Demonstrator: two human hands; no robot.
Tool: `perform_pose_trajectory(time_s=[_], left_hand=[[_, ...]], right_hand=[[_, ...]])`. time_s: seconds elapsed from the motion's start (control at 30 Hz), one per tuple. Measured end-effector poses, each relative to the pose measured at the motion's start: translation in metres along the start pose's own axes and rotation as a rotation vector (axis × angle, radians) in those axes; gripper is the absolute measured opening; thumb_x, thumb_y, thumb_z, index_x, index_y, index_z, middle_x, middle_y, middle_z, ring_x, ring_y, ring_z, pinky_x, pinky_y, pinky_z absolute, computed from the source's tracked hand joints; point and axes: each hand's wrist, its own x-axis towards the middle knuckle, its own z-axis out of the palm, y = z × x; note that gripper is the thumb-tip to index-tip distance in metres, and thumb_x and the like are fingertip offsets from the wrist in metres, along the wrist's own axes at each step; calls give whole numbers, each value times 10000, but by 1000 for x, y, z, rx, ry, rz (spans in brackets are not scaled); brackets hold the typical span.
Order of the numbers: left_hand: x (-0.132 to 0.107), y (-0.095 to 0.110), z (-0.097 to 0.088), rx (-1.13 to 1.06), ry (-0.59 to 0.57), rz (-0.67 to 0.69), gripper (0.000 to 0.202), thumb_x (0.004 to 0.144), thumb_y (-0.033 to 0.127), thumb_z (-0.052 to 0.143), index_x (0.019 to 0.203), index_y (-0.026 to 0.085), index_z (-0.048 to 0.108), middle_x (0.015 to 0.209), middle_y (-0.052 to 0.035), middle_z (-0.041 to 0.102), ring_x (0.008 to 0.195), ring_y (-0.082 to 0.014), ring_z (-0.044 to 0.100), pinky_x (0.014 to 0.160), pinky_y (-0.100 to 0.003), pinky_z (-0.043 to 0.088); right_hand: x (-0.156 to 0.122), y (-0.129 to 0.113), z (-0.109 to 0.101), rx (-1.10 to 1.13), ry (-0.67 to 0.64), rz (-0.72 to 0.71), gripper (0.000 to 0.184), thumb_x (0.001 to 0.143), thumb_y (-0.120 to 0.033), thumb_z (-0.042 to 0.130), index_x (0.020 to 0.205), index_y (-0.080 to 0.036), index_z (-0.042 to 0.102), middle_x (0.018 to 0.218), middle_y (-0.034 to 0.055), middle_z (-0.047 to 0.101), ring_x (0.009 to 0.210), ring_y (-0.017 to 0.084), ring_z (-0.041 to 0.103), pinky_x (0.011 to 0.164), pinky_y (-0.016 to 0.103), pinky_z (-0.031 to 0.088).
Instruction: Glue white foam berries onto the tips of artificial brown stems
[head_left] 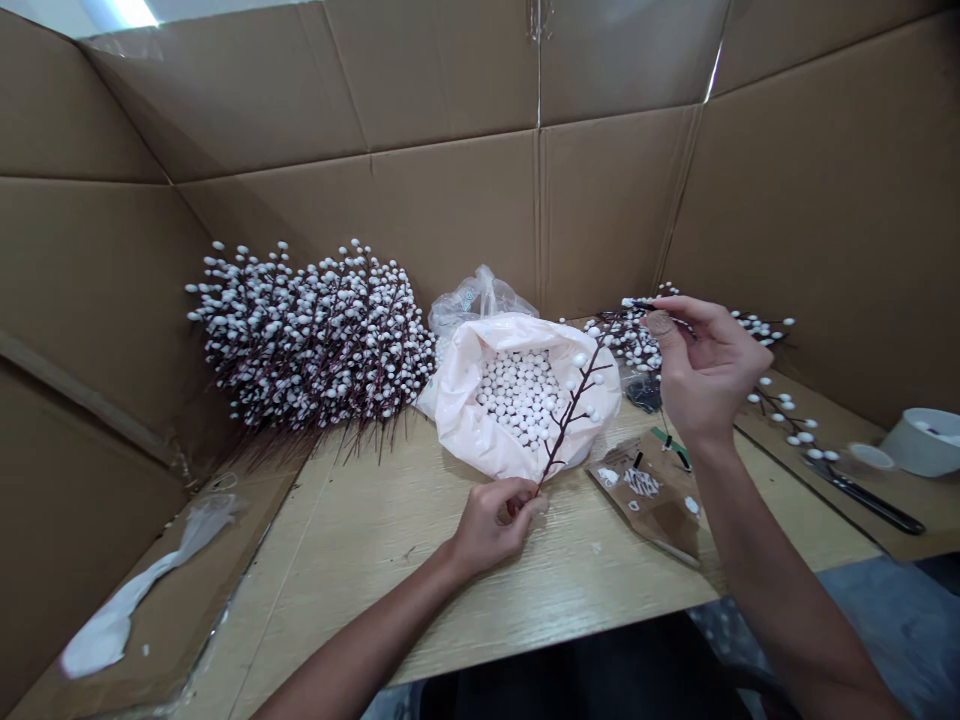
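My left hand [495,525] grips the lower end of a dark red artificial branch [574,410] set with several white beads, and the branch rises over a pale plastic bag of loose white foam beads [517,395]. My right hand [705,370] is raised at the right, pinching a thin dark twig [637,304] between thumb and fingers. The twig's far end seems to carry a white bead, though it is small to tell. Behind that hand lies a loose heap of beaded branches [630,340].
A large pile of beaded branches [311,340] lies at the left, against cardboard walls [450,200] surrounding the wooden table [600,600]. A scrap of cardboard with white dabs [645,495] sits nearby. At the right are a black-handled tool [862,505] and a white roll or bowl [922,442].
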Motion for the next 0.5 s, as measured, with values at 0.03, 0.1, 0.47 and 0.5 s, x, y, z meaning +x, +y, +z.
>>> perform_pose_trajectory(time_s=[0.03,0.1,0.47,0.5], left_hand=[[0,0,0,0,-1,-2,119,819,191,601,781,98,666,593,-32,633,511,-99,552,480,-168,418],[0,1,-1,-3,-5,-7,119,821,193,597,783,102,664,595,-31,632,513,-101,553,482,-171,420],[1,1,-1,-3,-5,2,113,818,185,602,781,97,663,597,-33,634,510,-96,550,490,-167,418],[1,1,-1,-3,-5,1,113,818,185,602,779,98,663,597,-33,634,510,-96,550,491,-168,420]], right_hand=[[0,0,0,-7,-1,-1,100,803,-221,666,899,-223,693,858,31,668,829,175,649,792,350,546],[0,-1,0,-23,2,-7,93,808,-234,659,895,-219,688,860,30,667,827,172,649,793,351,547],[0,0,0,-34,-3,-19,100,807,-242,660,901,-220,684,860,24,665,827,167,646,798,347,547],[0,0,-1,-30,-5,-19,102,805,-242,661,902,-218,684,860,25,666,828,167,647,798,346,546]])
